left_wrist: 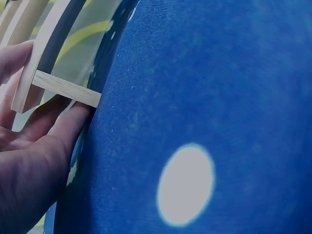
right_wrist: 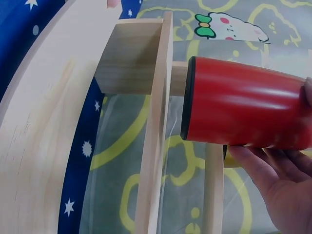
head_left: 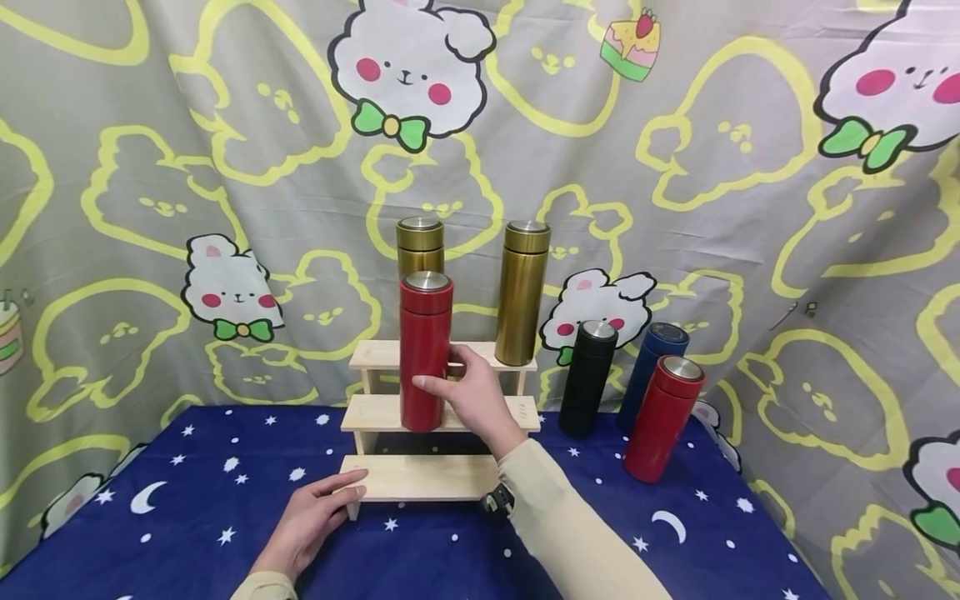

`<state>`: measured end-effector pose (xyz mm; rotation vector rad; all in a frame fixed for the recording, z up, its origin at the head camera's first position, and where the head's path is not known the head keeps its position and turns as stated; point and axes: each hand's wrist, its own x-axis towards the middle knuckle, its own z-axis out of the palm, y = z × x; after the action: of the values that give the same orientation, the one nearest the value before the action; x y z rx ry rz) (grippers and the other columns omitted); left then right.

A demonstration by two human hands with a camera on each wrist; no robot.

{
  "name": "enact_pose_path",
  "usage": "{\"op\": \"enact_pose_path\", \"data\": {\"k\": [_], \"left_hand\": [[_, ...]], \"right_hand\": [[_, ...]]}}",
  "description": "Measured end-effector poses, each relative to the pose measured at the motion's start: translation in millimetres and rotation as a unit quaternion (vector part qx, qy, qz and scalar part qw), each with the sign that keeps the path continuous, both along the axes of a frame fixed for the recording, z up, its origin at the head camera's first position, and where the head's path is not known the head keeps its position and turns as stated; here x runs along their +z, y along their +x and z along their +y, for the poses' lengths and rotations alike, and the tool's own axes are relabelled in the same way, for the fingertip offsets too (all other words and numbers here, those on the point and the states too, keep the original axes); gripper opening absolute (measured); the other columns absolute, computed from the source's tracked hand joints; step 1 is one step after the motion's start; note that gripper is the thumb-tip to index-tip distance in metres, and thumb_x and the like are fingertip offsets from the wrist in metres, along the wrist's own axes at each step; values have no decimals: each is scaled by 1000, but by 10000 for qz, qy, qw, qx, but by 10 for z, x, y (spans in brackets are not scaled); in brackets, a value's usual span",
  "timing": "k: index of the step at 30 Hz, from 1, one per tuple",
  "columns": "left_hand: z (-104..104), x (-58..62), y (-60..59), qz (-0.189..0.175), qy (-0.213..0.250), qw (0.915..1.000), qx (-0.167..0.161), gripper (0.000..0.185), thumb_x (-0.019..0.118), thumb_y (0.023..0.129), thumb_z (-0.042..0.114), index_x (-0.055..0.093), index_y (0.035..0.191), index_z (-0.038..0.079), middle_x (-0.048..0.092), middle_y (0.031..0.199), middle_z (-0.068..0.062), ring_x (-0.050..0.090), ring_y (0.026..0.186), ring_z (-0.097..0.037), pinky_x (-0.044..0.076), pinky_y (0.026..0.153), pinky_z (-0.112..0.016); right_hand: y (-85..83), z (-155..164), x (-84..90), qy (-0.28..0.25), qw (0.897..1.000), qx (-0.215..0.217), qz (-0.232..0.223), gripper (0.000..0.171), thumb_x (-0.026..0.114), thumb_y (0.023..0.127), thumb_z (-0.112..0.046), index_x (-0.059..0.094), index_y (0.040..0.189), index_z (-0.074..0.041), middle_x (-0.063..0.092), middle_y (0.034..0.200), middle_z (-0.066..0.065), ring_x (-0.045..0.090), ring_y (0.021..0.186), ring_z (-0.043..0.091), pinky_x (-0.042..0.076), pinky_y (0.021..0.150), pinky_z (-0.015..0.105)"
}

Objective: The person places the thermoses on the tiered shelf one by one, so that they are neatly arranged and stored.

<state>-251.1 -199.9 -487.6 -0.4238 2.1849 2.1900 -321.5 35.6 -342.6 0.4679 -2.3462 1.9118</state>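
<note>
One glossy red metal flask point(head_left: 425, 354) in right hand point(head_left: 474, 400).

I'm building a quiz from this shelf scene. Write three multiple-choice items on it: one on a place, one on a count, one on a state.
1. Where does the red steel flask held by the right hand stand?
A. middle step of the wooden tiered stand
B. top step
C. the tablecloth

2. How many gold metal flasks stand on the top step?
A. one
B. two
C. three

3. What is the left hand doing?
A. lifting a flask
B. resting on the stand's bottom step
C. hanging free

Answers: 1 A, its base sits on the middle step; 2 B, two gold flasks show behind; 3 B, its fingers touch the bottom board's left end.
</note>
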Motion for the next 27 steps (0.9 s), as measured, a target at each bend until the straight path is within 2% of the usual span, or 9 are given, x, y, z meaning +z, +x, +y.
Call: {"op": "enact_pose_path", "data": {"k": [8,14,27], "left_hand": [[21,17,-5,19,-30,10000,-11,40,80,83,18,71,118,1,46,141,-28,60,107,-22,51,91,-41],[23,0,-5,43,16,10000,16,39,80,83,17,72,117,1,47,140,-27,60,106,-21,51,90,-38],[8,17,11,53,-15,10000,19,40,80,83,19,72,117,1,45,141,-29,60,107,-23,50,92,-42]], "right_hand": [[-71,-26,-35,-152,9998,-155,-39,62,84,80,-30,58,133,-10,64,118,4,60,107,24,53,87,41],[-81,-42,-52,-219,9995,-184,-123,64,84,80,-27,56,135,-10,63,120,5,60,109,26,53,88,42],[-76,-78,-88,234,9996,-53,-149,65,81,84,-28,50,138,-12,59,125,6,56,113,29,52,89,46]]}}
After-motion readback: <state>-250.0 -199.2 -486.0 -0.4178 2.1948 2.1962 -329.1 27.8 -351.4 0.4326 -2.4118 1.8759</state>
